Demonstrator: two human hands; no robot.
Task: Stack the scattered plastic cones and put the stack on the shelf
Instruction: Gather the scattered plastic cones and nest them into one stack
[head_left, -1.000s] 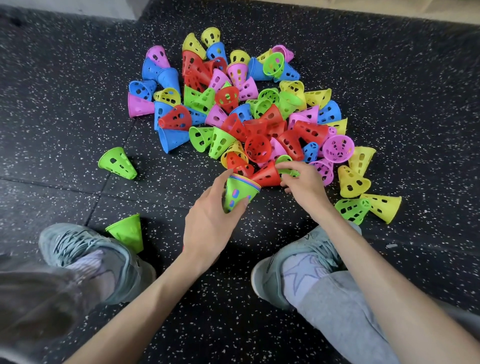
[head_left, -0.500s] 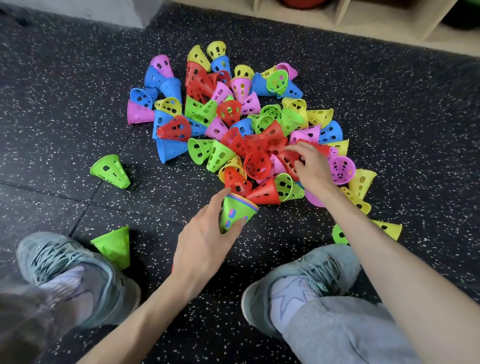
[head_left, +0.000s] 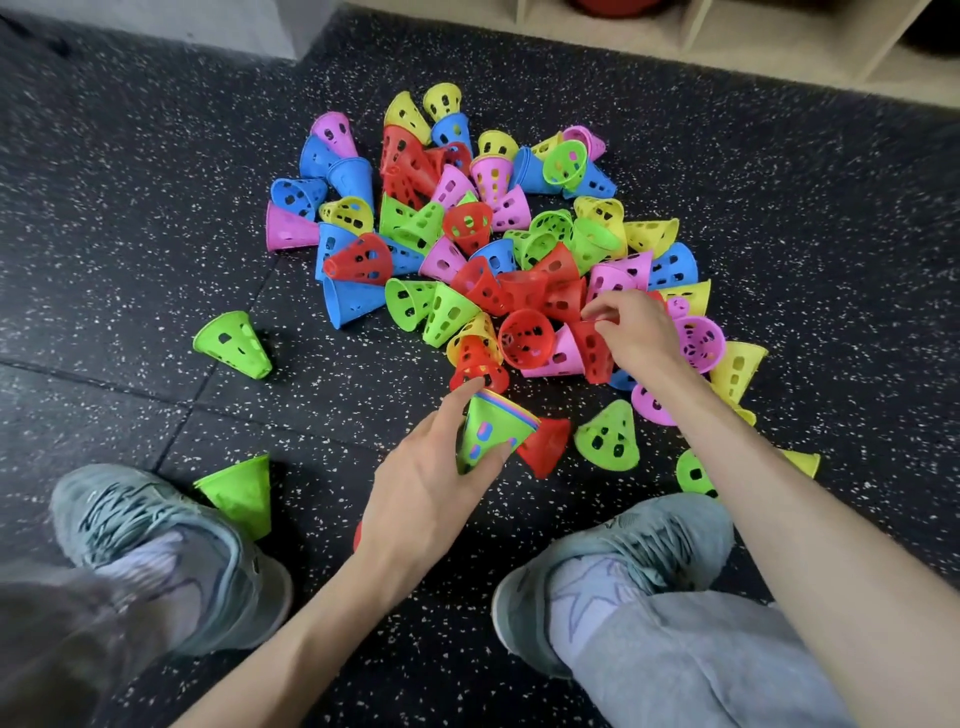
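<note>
A heap of perforated plastic cones (head_left: 467, 228) in red, green, blue, pink and yellow lies on the dark speckled floor. My left hand (head_left: 421, 488) grips a short stack of nested cones (head_left: 491, 431), green outermost, near the heap's front edge. My right hand (head_left: 636, 332) reaches into the heap's right side and pinches the rim of a red cone (head_left: 592, 351). The wooden shelf (head_left: 691, 41) runs along the top edge of the view.
One green cone (head_left: 234, 345) lies alone to the left, another (head_left: 241, 493) rests by my left shoe (head_left: 156, 551). A red cone (head_left: 545, 449) and green cone (head_left: 608, 439) lie just right of the stack. My right shoe (head_left: 623, 561) is below them.
My right hand has moved from the heap's front edge up and right into the pile and now pinches a red cone. The view tilted up, bringing the shelf into sight.
</note>
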